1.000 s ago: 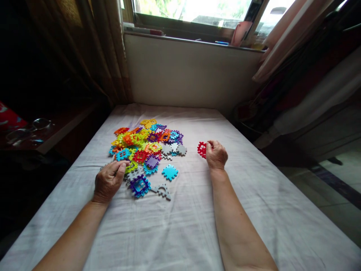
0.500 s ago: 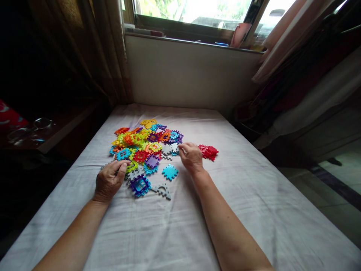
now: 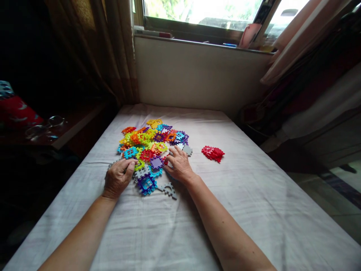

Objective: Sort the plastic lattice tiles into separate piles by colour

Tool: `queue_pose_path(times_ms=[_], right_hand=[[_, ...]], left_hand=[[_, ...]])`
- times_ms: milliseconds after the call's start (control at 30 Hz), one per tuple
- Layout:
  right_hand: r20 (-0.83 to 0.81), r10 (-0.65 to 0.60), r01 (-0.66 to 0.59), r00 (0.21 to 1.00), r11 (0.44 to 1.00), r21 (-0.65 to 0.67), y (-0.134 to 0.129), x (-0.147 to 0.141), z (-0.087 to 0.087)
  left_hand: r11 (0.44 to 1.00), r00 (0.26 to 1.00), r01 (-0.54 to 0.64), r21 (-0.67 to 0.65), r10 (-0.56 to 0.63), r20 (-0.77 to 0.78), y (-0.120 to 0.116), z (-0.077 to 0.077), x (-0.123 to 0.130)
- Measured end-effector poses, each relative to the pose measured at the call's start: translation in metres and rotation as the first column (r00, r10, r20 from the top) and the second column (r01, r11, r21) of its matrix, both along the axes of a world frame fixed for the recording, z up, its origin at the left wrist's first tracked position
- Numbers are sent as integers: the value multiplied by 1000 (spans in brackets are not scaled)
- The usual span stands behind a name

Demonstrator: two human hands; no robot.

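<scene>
A mixed pile of colourful plastic interlocking tiles (image 3: 145,140) lies on the white cloth. My left hand (image 3: 118,177) rests at the pile's near left edge, fingers curled towards the thumb beside a lime-green tile (image 3: 139,165); whatever is between them is hidden. At the pile's right side, my right hand (image 3: 179,165) has its thumb and fingers closed around a red tile (image 3: 166,162), mostly covered by the hand. A purple tile (image 3: 156,162) lies just left of it. Further right sits a separate heap of red tiles (image 3: 213,153).
A grey arched piece (image 3: 169,190) and a dark blue square frame tile (image 3: 147,184) lie nearest me. Eyeglasses (image 3: 45,128) rest on a dark side surface at left. The wall (image 3: 197,73) and window sill stand behind the cloth-covered surface (image 3: 242,203).
My right hand has moved left from beside the red heap to the pile and now has a red tile. It covers the loose cyan tile. My left hand stays at the pile's edge.
</scene>
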State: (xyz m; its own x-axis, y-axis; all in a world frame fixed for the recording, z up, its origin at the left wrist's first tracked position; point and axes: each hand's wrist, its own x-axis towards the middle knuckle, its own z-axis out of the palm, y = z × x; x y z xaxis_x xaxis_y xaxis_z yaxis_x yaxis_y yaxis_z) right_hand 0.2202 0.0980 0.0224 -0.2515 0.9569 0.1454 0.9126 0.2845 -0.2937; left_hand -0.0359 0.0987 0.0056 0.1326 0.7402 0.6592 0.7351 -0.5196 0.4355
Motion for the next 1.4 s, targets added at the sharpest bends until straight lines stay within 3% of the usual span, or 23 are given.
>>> queue_pose_path(times_ms=[300, 433, 567, 667, 767, 933, 1000, 1167, 1400], right_hand=[[63, 12, -13, 998, 1000, 14, -2, 7, 8], [93, 70, -78, 993, 993, 85, 0, 13, 14], [28, 39, -43, 999, 984, 171, 3, 29, 24], [-29, -58, 61, 998, 989, 134, 6, 49, 31], [-113, -276, 286, 955, 954, 89, 7, 78, 34], [-198, -634, 655, 748, 753, 64, 1, 133, 28], [-161, -682, 695, 714, 718, 38, -2, 151, 25], [-82, -679, 676, 730, 734, -64, -7, 170, 19], [-107, -691, 697, 715, 717, 27, -2, 154, 26]], left_hand=[[1000, 1000, -8, -28, 8, 7, 1, -1, 0], [1000, 1000, -1, -24, 1, 13, 0, 0, 1], [999, 1000, -4, -34, 5, 9, -1, 2, 2], [999, 1000, -14, -50, 14, 6, -1, 2, 1], [998, 1000, -17, -62, 17, 2, 0, 1, 0], [999, 1000, -15, -40, 15, 8, 1, 0, 0], [999, 1000, -10, -39, 10, 10, 1, 1, 0], [1000, 1000, -11, -26, 11, 2, 0, 2, 0], [1000, 1000, 4, 12, -4, 3, 0, 1, -1]])
